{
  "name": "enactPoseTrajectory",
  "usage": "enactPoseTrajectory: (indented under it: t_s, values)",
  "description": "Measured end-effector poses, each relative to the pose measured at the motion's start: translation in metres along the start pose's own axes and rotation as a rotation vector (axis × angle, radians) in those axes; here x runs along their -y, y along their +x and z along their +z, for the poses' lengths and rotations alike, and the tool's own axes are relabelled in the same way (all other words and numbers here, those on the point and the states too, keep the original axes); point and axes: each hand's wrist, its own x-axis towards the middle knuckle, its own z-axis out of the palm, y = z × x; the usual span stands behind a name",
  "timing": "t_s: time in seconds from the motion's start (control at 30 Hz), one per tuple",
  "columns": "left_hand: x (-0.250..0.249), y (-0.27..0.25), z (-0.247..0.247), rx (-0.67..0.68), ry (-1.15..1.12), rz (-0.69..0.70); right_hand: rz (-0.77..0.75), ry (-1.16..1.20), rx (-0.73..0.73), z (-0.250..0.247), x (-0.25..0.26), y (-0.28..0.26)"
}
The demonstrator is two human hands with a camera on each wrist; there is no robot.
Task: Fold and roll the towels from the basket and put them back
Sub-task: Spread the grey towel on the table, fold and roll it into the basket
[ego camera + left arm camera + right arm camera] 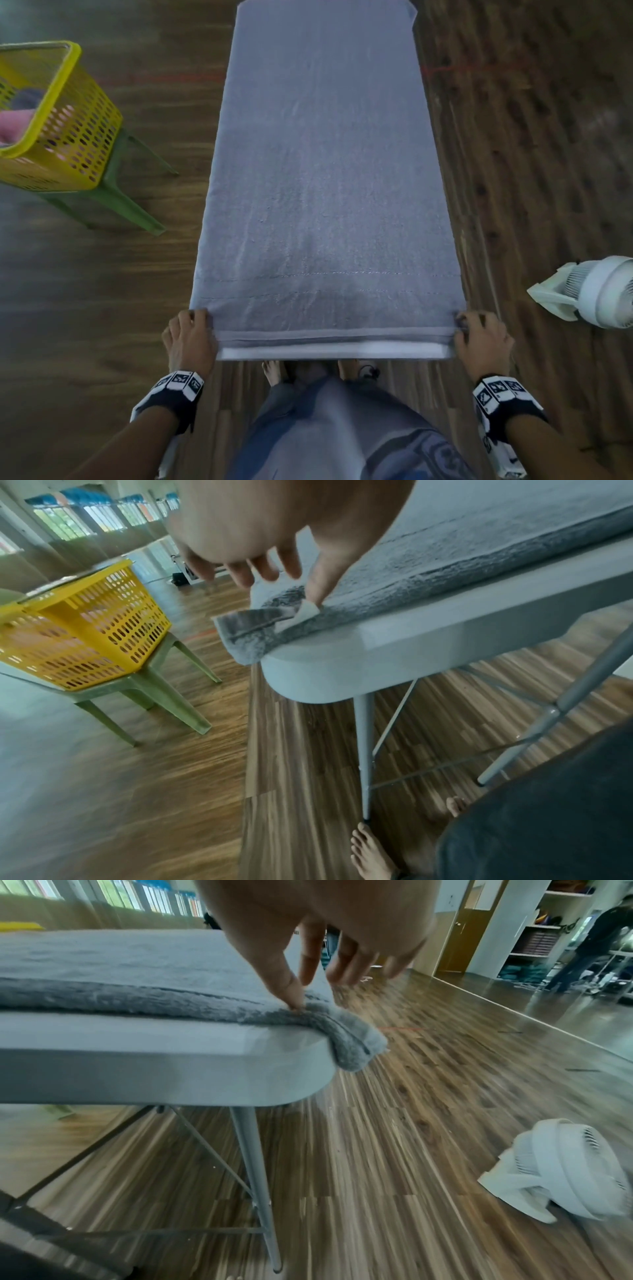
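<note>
A grey towel (325,171) lies flat along the whole length of a narrow white table (325,353), its near hem just short of the table's end. My left hand (202,318) pinches the near left corner, thumb down beside a white label (306,610). My right hand (460,322) pinches the near right corner, where the towel (349,1042) droops over the table's rounded corner (274,1069). The yellow basket (68,120) stands to the left with a pink towel (17,123) inside.
The basket sits on a green plastic stool (116,198) on the wooden floor. A white fan (596,291) lies on the floor at the right. Folding table legs (253,1177) stand below. Another person (596,942) is far off by shelves.
</note>
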Motion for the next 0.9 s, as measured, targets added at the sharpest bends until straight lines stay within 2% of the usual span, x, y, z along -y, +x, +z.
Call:
enactPoseTrajectory:
  t_s: [0.1,0.17,0.37,0.53,0.7,0.9]
  values:
    - [-0.008,-0.011,0.01,0.014,-0.152,0.127,-0.156,0.04,0.096,0.008,0.002,-0.009]
    - [-0.004,-0.015,0.018,0.06,-0.221,0.177,-0.189,0.047,0.153,0.011,-0.001,-0.014]
    - [0.009,-0.013,0.021,0.023,-0.244,0.11,-0.191,0.146,0.099,0.004,-0.005,-0.012]
    - [0.012,-0.01,0.02,-0.047,-0.243,-0.054,-0.133,0.215,-0.011,0.004,-0.006,-0.006]
    - [0.014,-0.004,0.009,-0.073,-0.064,-0.014,-0.183,0.122,-0.118,0.005,-0.005,-0.004]
    - [0.012,0.028,-0.002,0.067,0.131,0.028,-0.07,-0.093,-0.098,0.008,0.007,0.008]
